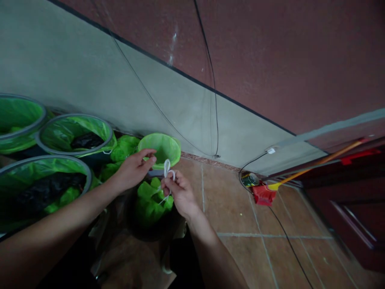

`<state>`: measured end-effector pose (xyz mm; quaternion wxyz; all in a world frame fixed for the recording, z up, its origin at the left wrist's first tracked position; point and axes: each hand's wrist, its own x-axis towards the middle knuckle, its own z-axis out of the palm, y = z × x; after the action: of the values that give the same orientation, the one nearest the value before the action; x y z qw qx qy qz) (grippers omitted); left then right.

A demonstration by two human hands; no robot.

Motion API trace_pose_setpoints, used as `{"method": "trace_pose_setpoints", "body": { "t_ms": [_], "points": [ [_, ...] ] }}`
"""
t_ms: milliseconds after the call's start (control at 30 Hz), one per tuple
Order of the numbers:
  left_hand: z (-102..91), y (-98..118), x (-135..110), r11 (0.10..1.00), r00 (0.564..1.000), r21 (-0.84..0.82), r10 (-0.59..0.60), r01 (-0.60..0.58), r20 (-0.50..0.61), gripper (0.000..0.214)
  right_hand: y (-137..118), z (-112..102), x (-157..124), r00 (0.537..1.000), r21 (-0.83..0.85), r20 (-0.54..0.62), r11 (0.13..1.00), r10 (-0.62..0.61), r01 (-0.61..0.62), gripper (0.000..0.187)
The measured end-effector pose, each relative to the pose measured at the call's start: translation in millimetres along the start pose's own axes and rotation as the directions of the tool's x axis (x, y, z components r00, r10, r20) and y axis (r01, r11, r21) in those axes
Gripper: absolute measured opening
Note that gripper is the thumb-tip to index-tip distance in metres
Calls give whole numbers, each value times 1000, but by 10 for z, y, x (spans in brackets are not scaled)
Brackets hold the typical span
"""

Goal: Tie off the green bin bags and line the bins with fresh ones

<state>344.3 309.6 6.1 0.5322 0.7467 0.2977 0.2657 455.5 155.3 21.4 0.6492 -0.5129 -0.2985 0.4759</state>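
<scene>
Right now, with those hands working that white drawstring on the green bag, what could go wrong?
The thin white drawstring pinched by the right hand might snap or rip the green bag if tugged hard. The left hand is close to the small lined bin, which might get knocked over. The black cable across the floor tiles could trip someone.

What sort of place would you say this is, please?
Probably an indoor utility or waste corner: several bins with green liners stand along the wall, the floor is tiled, and what looks like a red broom sits by loose cables. The right hand holds a liner's white drawstring.
</scene>
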Motion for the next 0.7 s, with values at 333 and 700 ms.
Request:
{"method": "trace_pose_setpoints", "body": {
  "t_ms": [333, 700],
  "points": [
    [446, -27, -223, 987, 806, -162, 115, -25, 581, 45, -302, -324, 76, 978, 330, -210, 943, 18, 53, 31],
    [575, -156, -127, 710, 930, -603, -308, 364, 199, 31, -279, -539, 75, 801, 74, -597, 992, -37, 101, 33]
  ]
}}
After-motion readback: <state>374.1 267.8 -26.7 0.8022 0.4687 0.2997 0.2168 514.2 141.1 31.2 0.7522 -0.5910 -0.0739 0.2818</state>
